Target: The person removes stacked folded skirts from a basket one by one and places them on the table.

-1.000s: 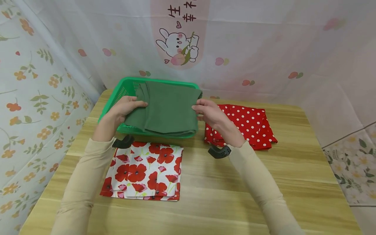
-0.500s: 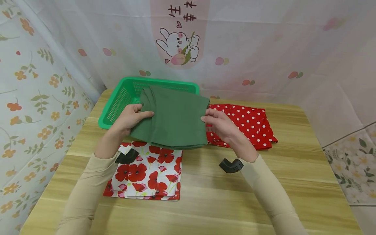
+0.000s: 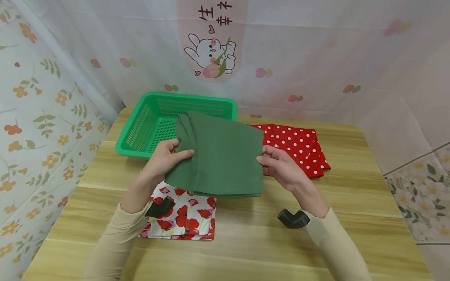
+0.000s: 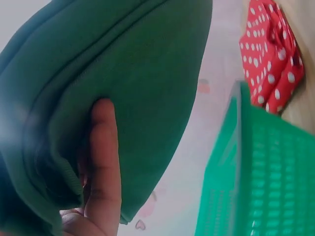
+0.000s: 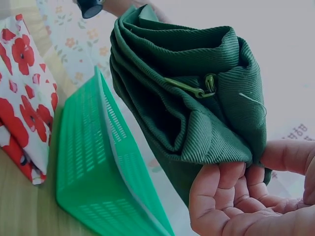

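Observation:
A folded green cloth (image 3: 228, 156) is held up between my two hands, above the table and partly in front of the basket. My left hand (image 3: 165, 160) pinches its left side, thumb on top; a finger tucked against the folds shows in the left wrist view. On the opposite edge, my right hand (image 3: 284, 168) grips the layers between thumb and fingers. Thick stacked folds and a zipper pull (image 5: 197, 91) appear at that edge in the right wrist view. Behind the cloth stands a green plastic basket (image 3: 135, 134); the visible part of its floor is bare.
A folded white cloth with red poppies (image 3: 190, 224) lies on the wooden table (image 3: 246, 249), partly covered by my left arm and the green cloth. At the right lies a folded red polka-dot cloth (image 3: 295, 148). A printed curtain (image 3: 299, 47) hangs behind the table.
Both hands have moved the green cloth out from over the basket, toward me and to the right. More of the basket's inside now shows. The poppy and polka-dot cloths stay in place.

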